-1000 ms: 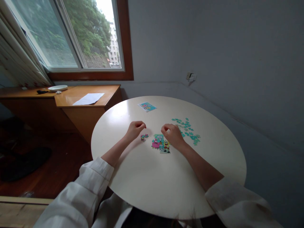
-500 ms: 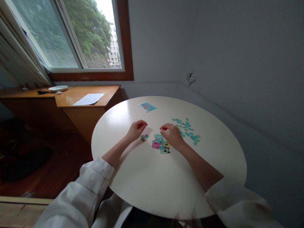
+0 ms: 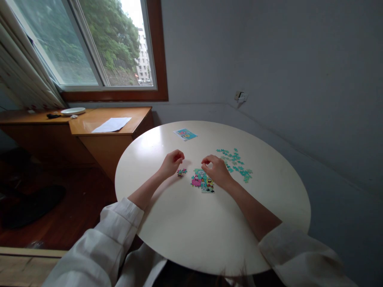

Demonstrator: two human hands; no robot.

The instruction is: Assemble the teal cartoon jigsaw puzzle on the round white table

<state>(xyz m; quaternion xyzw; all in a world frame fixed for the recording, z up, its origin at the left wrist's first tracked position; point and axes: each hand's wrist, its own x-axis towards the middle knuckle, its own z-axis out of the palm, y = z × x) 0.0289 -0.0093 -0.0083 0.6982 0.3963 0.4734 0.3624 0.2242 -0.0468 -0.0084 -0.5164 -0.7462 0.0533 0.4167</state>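
Near the middle of the round bench (image 3: 185,231), both hands are curled with fingertips pinched, the left hand (image 3: 171,162) just above a small loose cluster (image 3: 181,172) and the right hand (image 3: 216,170) over the assembled puzzle patch (image 3: 202,180), whose joined pieces a nudging wrist could split; whether either pinch holds a piece is unclear.

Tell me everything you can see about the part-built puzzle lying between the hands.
The puzzle is a small, flat, card-like patch of joined pieces lying face up on the white round table. It shows bright cartoon figures, pink and yellow, on a teal ground. Its outline looks unfinished. The right hand hovers over its far right edge, hiding part of it; contact is unclear. A tiny separate cluster lies just left, apart from it.
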